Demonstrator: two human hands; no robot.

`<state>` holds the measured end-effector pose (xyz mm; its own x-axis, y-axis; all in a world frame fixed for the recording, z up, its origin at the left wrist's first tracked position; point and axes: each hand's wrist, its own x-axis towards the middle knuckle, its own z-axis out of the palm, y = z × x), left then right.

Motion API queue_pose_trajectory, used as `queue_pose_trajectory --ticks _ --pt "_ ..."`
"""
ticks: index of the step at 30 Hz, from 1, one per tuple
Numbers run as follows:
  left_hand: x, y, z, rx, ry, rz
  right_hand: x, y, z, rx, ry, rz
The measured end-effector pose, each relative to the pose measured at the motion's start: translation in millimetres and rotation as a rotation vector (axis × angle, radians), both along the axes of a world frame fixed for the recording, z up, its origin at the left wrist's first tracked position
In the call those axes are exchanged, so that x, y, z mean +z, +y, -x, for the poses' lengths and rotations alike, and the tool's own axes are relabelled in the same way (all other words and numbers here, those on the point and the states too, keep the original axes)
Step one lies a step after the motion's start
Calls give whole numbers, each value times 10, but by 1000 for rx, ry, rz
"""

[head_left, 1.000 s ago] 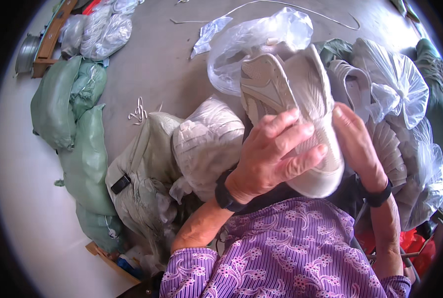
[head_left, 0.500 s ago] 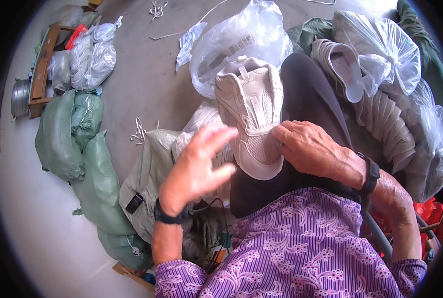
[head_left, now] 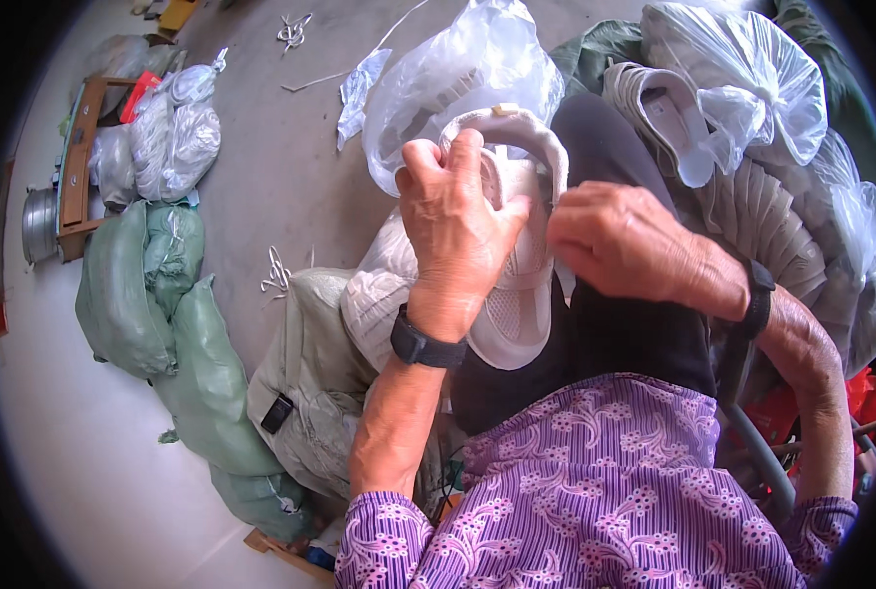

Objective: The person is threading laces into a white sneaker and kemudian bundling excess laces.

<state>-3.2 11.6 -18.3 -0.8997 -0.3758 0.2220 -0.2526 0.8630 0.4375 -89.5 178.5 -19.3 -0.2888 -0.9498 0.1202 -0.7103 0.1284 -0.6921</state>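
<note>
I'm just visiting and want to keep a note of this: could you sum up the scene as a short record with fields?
Item in hand: pale shoe, toe toward the person
Left hand: curled over the shoe's left side by its opening, apparently gripping it
Right hand: fingers curled at the shoe's right side; their grip is hidden
Person's left: pale sack, green sacks
Person's right: stacked shoes, knotted clear bag
Beyond the shoe: clear plastic bag
</note>
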Motion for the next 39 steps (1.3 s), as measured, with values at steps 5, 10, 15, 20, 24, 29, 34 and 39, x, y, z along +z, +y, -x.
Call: queue_pose_trajectory --ticks 5,10,15,20,24,29,34,39 --pt "-119 -93 -57 -19 52 -81 4 -64 32 2 99 -7" --pt "-384 -371 -233 77 56 -416 -99 -266 10 29 205 -49" --pt "-476 -420 -238 64 41 -468 -127 -292 28 82 248 -49" --pt "-583 -372 -234 81 62 -455 -132 -193 121 79 61 46" --pt "-455 -446 -190 61 -17 -381 0 111 417 -113 -249 247" --pt "-315 -489 -61 -86 3 -265 -263 897 761 -614 -201 -19" --pt "-413 -611 -218 24 50 -485 -1324 1461 698 -681 -308 -173" --pt "-430 -399 -37 91 -12 -813 -2008 2196 353 -749 -359 -443"
